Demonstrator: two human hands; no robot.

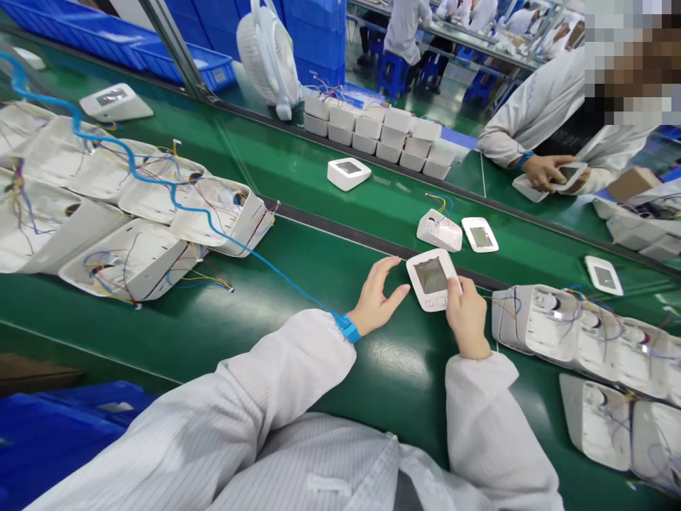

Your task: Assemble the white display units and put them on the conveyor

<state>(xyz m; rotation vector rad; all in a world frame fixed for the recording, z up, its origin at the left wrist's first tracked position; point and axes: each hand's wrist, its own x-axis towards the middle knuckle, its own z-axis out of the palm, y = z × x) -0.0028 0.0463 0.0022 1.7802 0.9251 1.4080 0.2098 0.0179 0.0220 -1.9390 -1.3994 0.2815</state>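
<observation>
The right hand [468, 317] grips a flat white plastic panel with rounded corners and a glossy grey screen [431, 275] at its lower right edge, held up over the near edge of the belt, while the left hand [375, 299] — fingers spread, thumb apart, holding nothing — is just beside it. Open-topped white plastic housings with coiled thin wires inside [128, 259] lie crowded at the left, and similar wired white shells [590, 333] at the right. Beyond the panel, a small wired white housing [439, 231] sits on the smooth green belt [298, 167] — near another white screen panel [479, 235].
</observation>
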